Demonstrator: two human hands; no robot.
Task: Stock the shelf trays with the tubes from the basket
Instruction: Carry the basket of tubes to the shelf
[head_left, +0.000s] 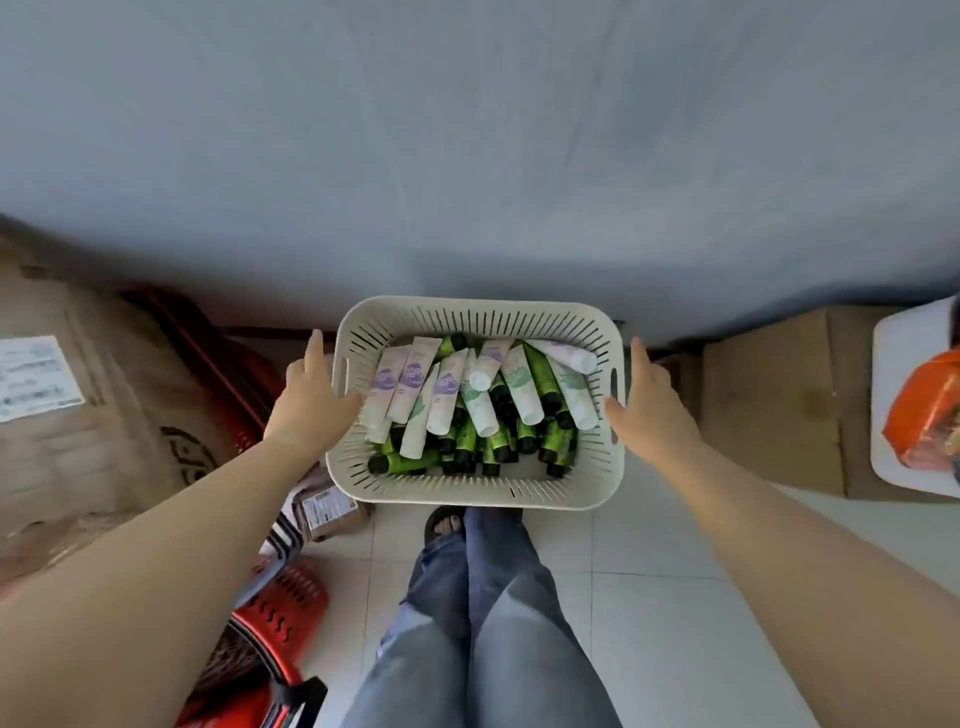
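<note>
Tubes (467, 400): lying loose in a cream slotted basket (478, 307), which is sitting between the person's two hands.
Left hand (311, 400): pressing flat against the basket's left wall, fingers straight and pointing forward, thumb reaching onto the rim; not clenching.
Right hand (649, 405): mirroring it on the right wall beside the handle slot, fingers straight, thumb touching the rim.
Lift: I cannot tell whether the basket is resting on the floor or being carried.
White tubes (522, 389): piling on top, toward the far edge and left side.
Green tubes (402, 462): black-capped, showing underneath along the near edge.
Progress: the basket is looking full and no shelf trays are showing, so stocking is seemingly not yet beginning; all tubes are waiting to be placed.
Floor (649, 597): pale tiles running under the person's jeans (493, 623) and sandal (444, 522).
Left side: a big cardboard box (78, 415) and red baskets (280, 618) are crowding in.
Right side: another carton (769, 400) is standing beside an orange packet (919, 410).
Wall (467, 130): plain grey-blue, rising just behind the basket's far edge.
</note>
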